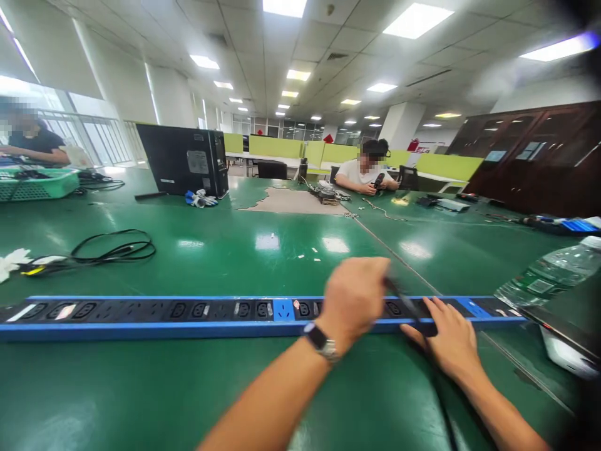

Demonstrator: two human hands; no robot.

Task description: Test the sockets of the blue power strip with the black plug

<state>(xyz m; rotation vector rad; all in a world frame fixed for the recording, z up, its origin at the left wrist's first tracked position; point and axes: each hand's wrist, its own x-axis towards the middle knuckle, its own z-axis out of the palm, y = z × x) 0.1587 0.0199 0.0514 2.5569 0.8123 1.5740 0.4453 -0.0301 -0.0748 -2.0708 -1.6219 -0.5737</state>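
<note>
- Clutching a black cable [440, 388], the left hand [357, 294] was curled tight above the power strip [188, 330], right of the strip's middle.
- A watch [315, 336] circled the left wrist, close to the strip's near edge.
- The right hand [448, 338] lay toward the strip's right end, thumb and fingers spread wide; whether it pressed down on the strip could not be told.
- From the left fist the cable ran down past the right hand to the near side of the strip, blurred near the fist.
- The strip, blue-edged, with a row of mostly black sockets and two blue ones, stretched lengthwise across the green table [188, 388].
- Just by the strip's right end was a clear plastic bottle [558, 269].
- Beyond the strip's left part lay a looped black cord [124, 251].
- Farther beyond the strip, left of its middle, stood a computer tower [178, 160], with a blue-and-white bundle [201, 199] near its base.
- Well beyond the strip's right half, a co-worker [350, 172] in a white top held a dark object [378, 181].
</note>
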